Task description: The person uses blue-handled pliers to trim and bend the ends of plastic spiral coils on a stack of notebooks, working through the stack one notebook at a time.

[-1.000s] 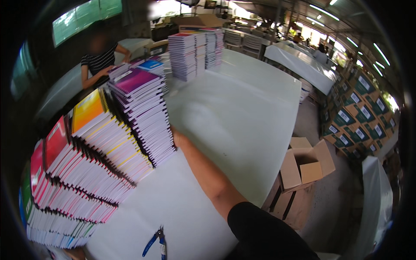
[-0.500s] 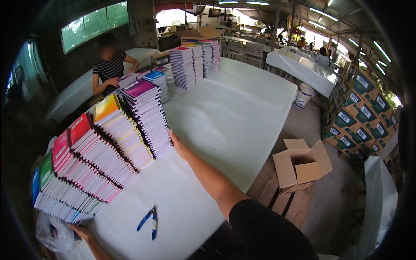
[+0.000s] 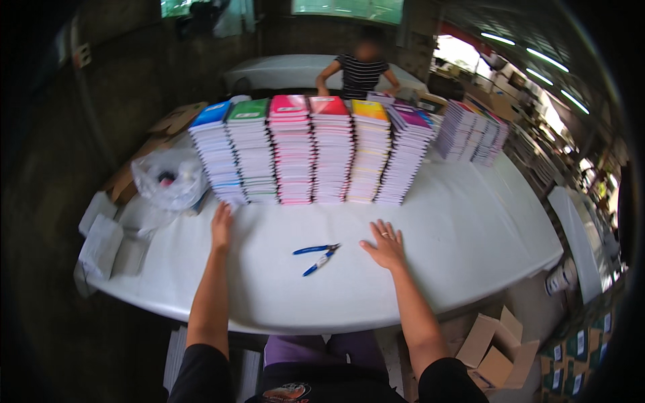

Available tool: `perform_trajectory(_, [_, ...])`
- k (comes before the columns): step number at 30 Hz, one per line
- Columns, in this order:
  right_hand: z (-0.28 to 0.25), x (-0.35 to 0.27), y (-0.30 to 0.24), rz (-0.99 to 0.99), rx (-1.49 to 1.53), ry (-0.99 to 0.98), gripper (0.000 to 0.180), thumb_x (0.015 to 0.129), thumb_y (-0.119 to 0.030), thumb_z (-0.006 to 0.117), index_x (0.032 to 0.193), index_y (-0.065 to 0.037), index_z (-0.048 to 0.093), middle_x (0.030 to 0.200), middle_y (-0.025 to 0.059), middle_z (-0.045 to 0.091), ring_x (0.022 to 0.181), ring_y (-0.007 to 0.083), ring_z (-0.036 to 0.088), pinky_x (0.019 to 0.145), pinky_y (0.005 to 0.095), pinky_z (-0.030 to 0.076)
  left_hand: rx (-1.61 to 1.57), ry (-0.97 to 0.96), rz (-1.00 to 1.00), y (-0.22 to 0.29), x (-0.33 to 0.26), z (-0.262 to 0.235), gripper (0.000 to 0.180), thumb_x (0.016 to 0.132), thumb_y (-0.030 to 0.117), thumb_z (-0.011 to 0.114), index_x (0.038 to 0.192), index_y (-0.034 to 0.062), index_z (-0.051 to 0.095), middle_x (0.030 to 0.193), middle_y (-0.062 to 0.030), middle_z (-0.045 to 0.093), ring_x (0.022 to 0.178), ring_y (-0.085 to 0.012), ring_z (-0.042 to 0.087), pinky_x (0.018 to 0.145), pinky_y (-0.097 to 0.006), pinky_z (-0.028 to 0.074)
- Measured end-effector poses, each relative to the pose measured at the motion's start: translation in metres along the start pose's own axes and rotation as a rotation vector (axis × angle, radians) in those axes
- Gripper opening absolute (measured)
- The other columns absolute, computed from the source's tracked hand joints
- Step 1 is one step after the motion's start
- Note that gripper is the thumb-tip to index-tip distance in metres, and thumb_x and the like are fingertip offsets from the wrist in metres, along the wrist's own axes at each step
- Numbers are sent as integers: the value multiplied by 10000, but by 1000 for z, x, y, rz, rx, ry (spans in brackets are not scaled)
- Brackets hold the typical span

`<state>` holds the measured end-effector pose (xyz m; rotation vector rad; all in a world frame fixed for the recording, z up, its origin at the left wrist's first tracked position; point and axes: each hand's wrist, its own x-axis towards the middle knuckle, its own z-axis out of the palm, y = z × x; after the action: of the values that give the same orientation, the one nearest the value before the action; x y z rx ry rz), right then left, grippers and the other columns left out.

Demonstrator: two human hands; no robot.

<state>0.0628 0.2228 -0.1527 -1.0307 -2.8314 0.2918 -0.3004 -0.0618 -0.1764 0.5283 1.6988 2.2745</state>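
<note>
A row of tall stacks of spiral-bound notebooks stands before me: a blue stack [image 3: 213, 151], a green stack [image 3: 252, 154], a pink stack [image 3: 291, 154], a red stack [image 3: 330, 154], a yellow stack [image 3: 369, 154] and a purple stack [image 3: 405, 154]. My left hand [image 3: 222, 227] is beside the foot of the blue stack, fingers stretched out and holding nothing; whether it touches the stack I cannot tell. Palm down with fingers spread, my right hand [image 3: 385, 246] is over the table, nearer me than the yellow and purple stacks. Blue-handled nippers [image 3: 317, 257] lie spread between my hands.
White sheeting covers the table [image 3: 282, 305]. A clear plastic bag [image 3: 170, 180] sits left of the stacks. More notebook stacks [image 3: 470, 134] stand at the far right. Across the table is a person [image 3: 361, 75] in a striped shirt. An opened carton [image 3: 498, 349] is at lower right.
My view has swung left, bringing the row face-on. My right hand has come away from the purple stack and back toward me. My left hand stays near the blue stack.
</note>
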Motion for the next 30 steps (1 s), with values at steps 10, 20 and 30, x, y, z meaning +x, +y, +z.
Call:
perform_trajectory(10, [11,-54,-98,-410,29,-18,818,774,-680,540,1450,-291,294,1502,212,216,1412,341,146,1130,510,73,1388,-523,398,22,-125,90,596,904,476,465,1364,100,424,1460,-173,326,1365,-327,280,1122,-475,195])
perform_trajectory(20, [8,-62,-56,-202,154,98,524,830,-444,628,1274,-197,503,1448,176,345,1365,351,265,1113,497,163,1345,-627,379,34,-175,90,567,935,457,408,1387,114,386,1475,-160,303,1387,-311,240,1130,-458,183])
perform_trajectory(30, [9,-71,-62,-380,261,136,482,845,-323,627,1303,-225,511,1426,161,377,1337,369,307,1090,549,184,1320,-586,377,38,-178,78,554,914,456,449,1340,102,446,1450,-153,343,1372,-299,269,1127,-444,195])
